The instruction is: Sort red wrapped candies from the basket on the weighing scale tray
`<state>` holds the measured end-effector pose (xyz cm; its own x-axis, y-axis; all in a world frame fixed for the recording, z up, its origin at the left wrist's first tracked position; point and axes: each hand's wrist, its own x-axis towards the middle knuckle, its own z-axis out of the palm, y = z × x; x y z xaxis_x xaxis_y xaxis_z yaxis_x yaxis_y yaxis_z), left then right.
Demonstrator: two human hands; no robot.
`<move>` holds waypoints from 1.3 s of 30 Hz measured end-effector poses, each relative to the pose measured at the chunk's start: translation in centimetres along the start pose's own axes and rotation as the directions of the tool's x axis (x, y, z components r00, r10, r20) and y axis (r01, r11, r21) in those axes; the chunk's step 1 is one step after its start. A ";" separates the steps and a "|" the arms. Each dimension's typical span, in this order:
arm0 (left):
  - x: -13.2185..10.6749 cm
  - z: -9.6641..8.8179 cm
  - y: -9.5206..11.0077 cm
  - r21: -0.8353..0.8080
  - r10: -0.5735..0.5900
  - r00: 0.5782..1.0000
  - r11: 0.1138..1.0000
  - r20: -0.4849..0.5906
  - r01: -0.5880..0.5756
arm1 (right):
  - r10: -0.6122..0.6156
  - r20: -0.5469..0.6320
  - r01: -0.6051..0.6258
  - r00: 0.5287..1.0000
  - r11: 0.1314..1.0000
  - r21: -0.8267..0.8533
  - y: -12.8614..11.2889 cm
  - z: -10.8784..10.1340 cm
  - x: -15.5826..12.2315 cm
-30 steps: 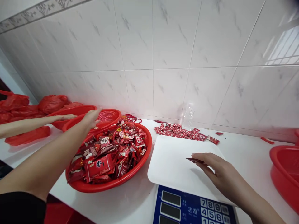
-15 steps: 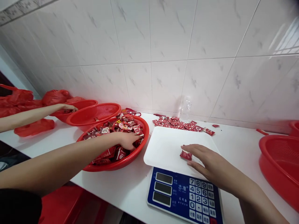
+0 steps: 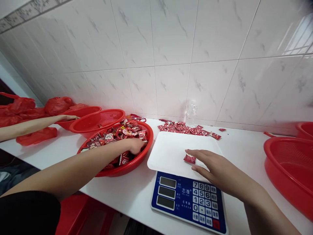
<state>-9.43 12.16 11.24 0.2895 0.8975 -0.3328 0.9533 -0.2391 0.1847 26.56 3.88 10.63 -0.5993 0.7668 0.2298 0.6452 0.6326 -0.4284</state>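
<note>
My left hand [image 3: 137, 145] reaches into a red plastic basket [image 3: 148, 143] heaped with small wrapped packets [image 3: 107, 137]; its fingers are dug in among them and hidden. My right hand [image 3: 207, 162] hovers low over the white pan [image 3: 168, 147] of a digital scale [image 3: 187, 202], thumb and fingers apart. Beside its fingertips, on the pan, lies one small red packet [image 3: 189, 159]. The fingertips are very near the packet; whether they touch it I cannot make out. The scale has a blue panel with number keys and dark displays.
Flat red packets [image 3: 182, 127] lie loosely behind the scale, near a clear plastic bottle [image 3: 191, 114] at the tiled wall. Another red basket [image 3: 288, 169] stands at right. Further left are a second basket [image 3: 97, 120], red plastic bags [image 3: 58, 105] and another person's hand [image 3: 69, 117].
My left hand has sunk deeper among the packets, its fingers now out of sight. My right hand stays spread by the same packet. The view has shifted slightly.
</note>
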 end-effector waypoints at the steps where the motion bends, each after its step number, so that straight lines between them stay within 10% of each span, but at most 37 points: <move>1: -0.1 -0.2 0.1 0.016 0.001 1.000 1.000 0.030 -0.001 | 0.005 0.006 -0.005 1.000 1.000 -0.003 0.0 0.0 0.0; 15: -1.3 -7.5 2.0 -0.140 -0.052 0.960 0.990 -0.276 0.013 | -0.014 -0.047 0.012 0.999 0.999 -0.038 0.2 -0.1 -0.1; 26: 0.5 -2.8 10.9 -0.506 0.292 0.941 0.794 -0.169 -0.337 | 0.033 0.006 -0.032 0.999 0.995 -0.091 0.5 0.0 -0.1; 34: 2.8 -4.5 3.8 -0.196 -0.012 0.967 0.980 -0.256 -0.040 | 0.063 0.046 -0.058 0.997 0.993 -0.102 0.2 -0.2 0.1; 39: 3.4 -4.6 0.2 -0.152 0.074 0.994 0.985 -0.080 -0.085 | 0.075 0.079 -0.067 0.994 0.992 -0.103 0.2 0.0 0.2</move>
<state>-8.69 16.84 14.42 0.3512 0.9041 -0.2435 0.9009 -0.2555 0.3508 26.58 4.19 10.54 -0.5847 0.8013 0.1269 0.7291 0.5876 -0.3509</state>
